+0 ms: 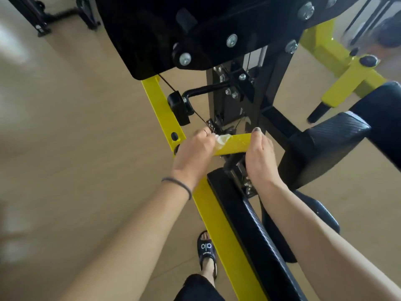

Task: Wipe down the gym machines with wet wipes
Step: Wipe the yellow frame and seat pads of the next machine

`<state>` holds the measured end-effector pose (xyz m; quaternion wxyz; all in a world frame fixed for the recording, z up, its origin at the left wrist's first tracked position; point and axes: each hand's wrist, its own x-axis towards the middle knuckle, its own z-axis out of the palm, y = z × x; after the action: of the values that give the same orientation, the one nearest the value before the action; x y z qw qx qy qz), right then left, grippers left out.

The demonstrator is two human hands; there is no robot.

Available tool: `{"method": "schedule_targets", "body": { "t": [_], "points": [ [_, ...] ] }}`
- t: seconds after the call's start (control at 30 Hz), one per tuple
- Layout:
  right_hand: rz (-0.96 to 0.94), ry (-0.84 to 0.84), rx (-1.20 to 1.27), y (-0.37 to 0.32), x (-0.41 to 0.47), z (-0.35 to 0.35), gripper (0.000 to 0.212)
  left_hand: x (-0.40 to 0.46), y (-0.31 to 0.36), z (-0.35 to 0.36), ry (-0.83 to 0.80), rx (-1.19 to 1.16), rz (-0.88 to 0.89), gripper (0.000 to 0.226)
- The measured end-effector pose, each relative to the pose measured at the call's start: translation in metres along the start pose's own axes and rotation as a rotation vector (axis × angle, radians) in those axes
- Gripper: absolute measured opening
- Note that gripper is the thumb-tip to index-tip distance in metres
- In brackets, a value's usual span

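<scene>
A yellow and black gym machine fills the view. Its short yellow crossbar [235, 144] runs between my two hands at the middle. My left hand [193, 152] presses a crumpled white wet wipe [221, 140] against the left end of that crossbar. My right hand [259, 157] grips the crossbar's right end, thumb over the top. A long yellow frame beam [219, 224] runs from upper left down to the bottom, with a black padded bench [256, 237] alongside it.
A large black shroud [156, 33] with bolts hangs overhead. A black pad [332, 140] sits to the right, a black lever with a block [180, 107] just above my hands. Tan floor [76, 127] spreads left. My sandalled foot [207, 253] stands near the beam.
</scene>
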<state>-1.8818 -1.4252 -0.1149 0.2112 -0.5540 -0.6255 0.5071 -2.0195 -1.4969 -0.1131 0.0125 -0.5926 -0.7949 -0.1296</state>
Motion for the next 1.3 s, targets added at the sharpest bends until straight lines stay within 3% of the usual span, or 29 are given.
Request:
{"method": "schedule_targets", "body": {
  "t": [0.23,0.37,0.57,0.67,0.8,0.93,1.1,1.2,1.3],
  "points": [
    [0.162,0.065,0.205,-0.007,-0.003,0.003,0.04,0.011,0.008,0.015,-0.061,-0.176,0.181,0.019],
    [0.223,0.04,0.271,-0.008,-0.001,-0.002,0.046,0.022,-0.018,0.007,-0.142,-0.103,0.343,0.021],
    [0.279,0.0,0.33,-0.005,0.001,-0.006,0.056,0.009,-0.039,-0.002,-0.118,-0.06,0.296,0.016],
    [0.321,-0.006,0.417,0.002,0.008,-0.008,0.042,0.026,-0.006,0.011,-0.113,-0.092,0.364,0.017],
    [0.339,-0.024,0.524,0.014,0.017,-0.018,0.045,0.048,0.038,0.029,-0.144,-0.155,0.426,0.009],
    [0.358,-0.051,0.518,0.018,0.019,-0.02,0.039,0.032,0.004,0.016,-0.169,-0.166,0.429,0.014],
    [0.399,-0.053,0.485,0.012,0.019,-0.013,0.062,0.015,-0.037,-0.01,-0.194,-0.148,0.367,0.012],
    [0.395,-0.036,0.484,0.012,0.019,-0.014,0.044,0.031,-0.014,-0.001,-0.169,-0.187,0.397,0.012],
    [0.355,-0.029,0.478,0.015,0.018,-0.014,0.042,0.047,0.025,0.018,-0.164,-0.237,0.438,0.014]
  ]
}}
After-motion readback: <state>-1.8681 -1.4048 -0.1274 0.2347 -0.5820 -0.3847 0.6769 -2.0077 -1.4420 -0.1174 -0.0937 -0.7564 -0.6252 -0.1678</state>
